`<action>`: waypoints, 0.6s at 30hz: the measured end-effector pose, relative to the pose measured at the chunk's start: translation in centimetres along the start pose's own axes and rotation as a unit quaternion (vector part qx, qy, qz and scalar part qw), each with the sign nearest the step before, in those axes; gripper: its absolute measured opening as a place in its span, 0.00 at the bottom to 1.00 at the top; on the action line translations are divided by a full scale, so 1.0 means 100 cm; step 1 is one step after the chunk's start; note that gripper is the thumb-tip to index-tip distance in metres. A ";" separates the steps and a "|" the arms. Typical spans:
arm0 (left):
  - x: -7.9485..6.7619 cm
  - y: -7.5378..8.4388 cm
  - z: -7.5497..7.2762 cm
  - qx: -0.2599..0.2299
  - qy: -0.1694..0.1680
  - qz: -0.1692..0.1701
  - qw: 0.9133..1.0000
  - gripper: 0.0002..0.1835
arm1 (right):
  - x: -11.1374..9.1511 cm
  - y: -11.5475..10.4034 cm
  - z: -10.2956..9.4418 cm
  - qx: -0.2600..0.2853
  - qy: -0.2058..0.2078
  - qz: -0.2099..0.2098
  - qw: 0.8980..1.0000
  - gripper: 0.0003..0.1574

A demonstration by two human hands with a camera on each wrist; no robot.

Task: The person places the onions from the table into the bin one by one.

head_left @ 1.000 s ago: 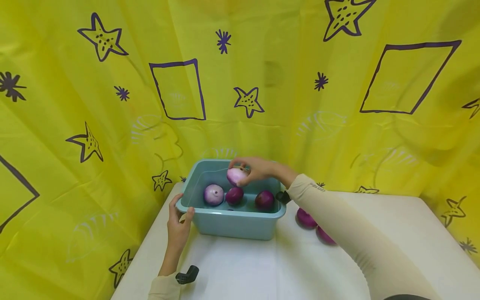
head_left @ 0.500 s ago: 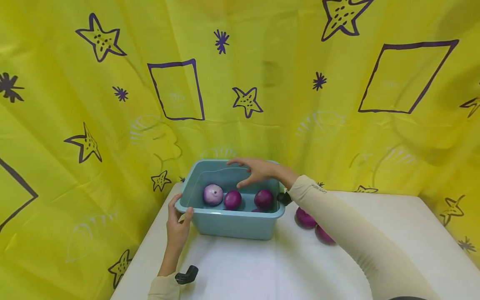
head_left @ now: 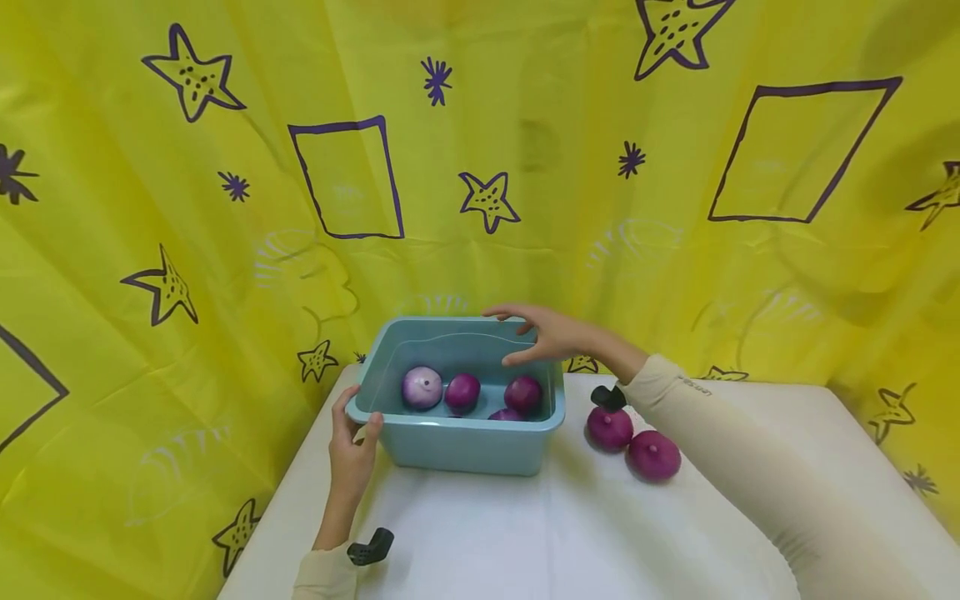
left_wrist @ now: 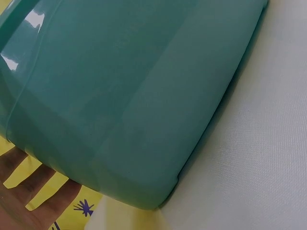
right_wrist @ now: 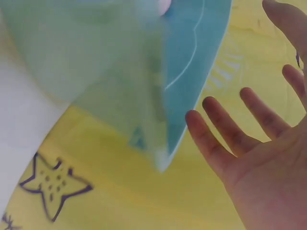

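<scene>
My left hand (head_left: pixel 352 467) holds the left front corner of a blue-green plastic tub (head_left: pixel 465 448), thumb at the front rim and fingers along the left side. In the left wrist view, those fingers (left_wrist: pixel 36 187) lie against the tub's outer wall. Several red onions lie inside: a pale one (head_left: pixel 422 388) at the left, a purple one (head_left: pixel 462 393) beside it, a darker one (head_left: pixel 522 394) at the right, and one (head_left: pixel 505 414) partly hidden by the front rim. My right hand (head_left: pixel 555 335), fingers spread and holding nothing, is over the tub's back right corner.
Two more purple onions, one nearer the tub (head_left: pixel 610 432) and one farther right (head_left: pixel 654 456), sit on the white tabletop (head_left: pixel 480 533). A yellow curtain (head_left: pixel 570 275) with drawn stars hangs right behind the table and along its left side.
My right hand has let go of a pale onion inside the tub and moved to the right. The onions inside have shifted. My left hand stays on the rim.
</scene>
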State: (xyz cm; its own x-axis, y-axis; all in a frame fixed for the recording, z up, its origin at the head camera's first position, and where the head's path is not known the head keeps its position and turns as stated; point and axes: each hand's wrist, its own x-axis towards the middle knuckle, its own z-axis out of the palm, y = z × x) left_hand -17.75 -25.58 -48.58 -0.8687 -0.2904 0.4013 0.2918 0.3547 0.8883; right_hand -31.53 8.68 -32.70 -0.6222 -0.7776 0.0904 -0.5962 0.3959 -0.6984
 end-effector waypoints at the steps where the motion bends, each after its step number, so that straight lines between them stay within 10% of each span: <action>1: 0.000 -0.001 0.000 0.000 0.000 -0.001 1.000 0.33 | -0.007 0.002 -0.002 0.001 0.009 -0.001 1.000 0.52; 18: -0.001 0.006 0.000 -0.004 -0.004 -0.011 1.000 0.32 | -0.133 0.059 -0.002 -0.042 0.125 0.039 0.990 0.49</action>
State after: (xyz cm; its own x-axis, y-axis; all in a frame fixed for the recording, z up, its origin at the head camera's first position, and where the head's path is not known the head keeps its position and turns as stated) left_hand -17.48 -25.32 -48.11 -0.8778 -0.2916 0.3800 0.2754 0.3419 0.8985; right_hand -26.83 21.44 -37.87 -0.7681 -0.6018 0.2188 -0.5747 0.4971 -0.6501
